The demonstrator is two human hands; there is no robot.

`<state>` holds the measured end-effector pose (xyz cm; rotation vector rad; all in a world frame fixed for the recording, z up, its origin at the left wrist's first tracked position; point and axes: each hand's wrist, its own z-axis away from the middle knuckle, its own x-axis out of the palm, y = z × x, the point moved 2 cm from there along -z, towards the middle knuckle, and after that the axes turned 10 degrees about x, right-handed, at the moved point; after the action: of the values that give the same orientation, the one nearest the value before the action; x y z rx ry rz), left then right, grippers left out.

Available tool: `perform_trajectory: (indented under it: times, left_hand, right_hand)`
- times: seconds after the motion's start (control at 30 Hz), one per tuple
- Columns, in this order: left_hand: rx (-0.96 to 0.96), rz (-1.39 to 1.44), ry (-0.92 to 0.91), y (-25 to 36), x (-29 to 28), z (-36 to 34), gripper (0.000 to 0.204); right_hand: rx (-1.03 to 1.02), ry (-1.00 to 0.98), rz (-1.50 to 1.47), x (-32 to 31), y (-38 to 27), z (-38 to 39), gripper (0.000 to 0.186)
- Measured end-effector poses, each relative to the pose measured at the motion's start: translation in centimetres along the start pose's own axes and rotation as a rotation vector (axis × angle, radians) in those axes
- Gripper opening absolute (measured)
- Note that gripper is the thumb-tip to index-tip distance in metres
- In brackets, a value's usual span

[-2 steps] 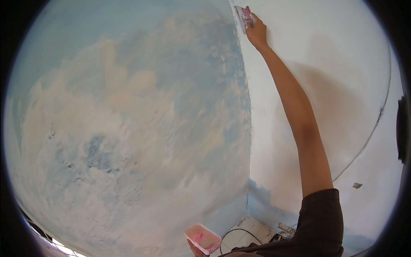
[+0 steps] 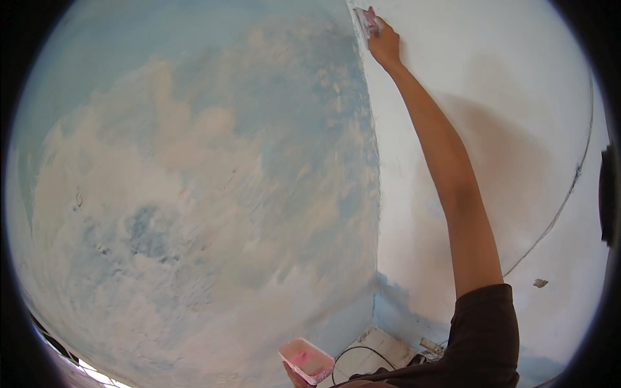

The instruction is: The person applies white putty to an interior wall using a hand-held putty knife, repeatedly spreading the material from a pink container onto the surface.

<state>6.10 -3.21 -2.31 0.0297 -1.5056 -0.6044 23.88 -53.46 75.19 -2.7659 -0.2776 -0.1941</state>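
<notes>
On the pale floor [image 2: 381,337] lie a curved dark cord [image 2: 354,347] and a light, unclear object [image 2: 432,346].

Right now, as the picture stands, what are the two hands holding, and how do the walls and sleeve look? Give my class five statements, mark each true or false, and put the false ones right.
1. The right hand grips a flat-bladed tool high up near the corner. True.
2. The left hand is empty. False: it holds a tub with pink inside.
3. The left-hand wall is patchy, blue and off-white. True.
4. The dark sleeve reaches the right wrist. False: it ends above the elbow, leaving the forearm bare.
5. A thin dark line runs across the white wall. True.
</notes>
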Motion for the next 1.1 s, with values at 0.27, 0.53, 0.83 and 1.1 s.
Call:
perform_trajectory:
  times: [0.27,0.53,0.83,1.1]
  left_hand:
    - [-0.033,0.011,-0.02,-2.7,2.9,-2.2,0.069]
    - [-0.118,0.097,-0.081,-5.3,6.7,-3.7,0.069]
    - [0.011,-0.161,-0.134,-5.6,1.2,-3.8,0.073]
    - [0.08,-0.435,-0.111,-6.1,2.7,-2.1,0.082]
  right_hand:
    - [-0.405,-0.183,-0.266,3.3,-11.0,14.9,0.072]
    - [-0.609,-0.274,-0.428,-2.3,-6.4,18.2,0.056]
    - [-0.194,-0.175,-0.142,2.2,-4.6,12.6,0.056]
    - [-0.57,-0.371,-0.501,-6.7,-9.2,30.1,0.068]
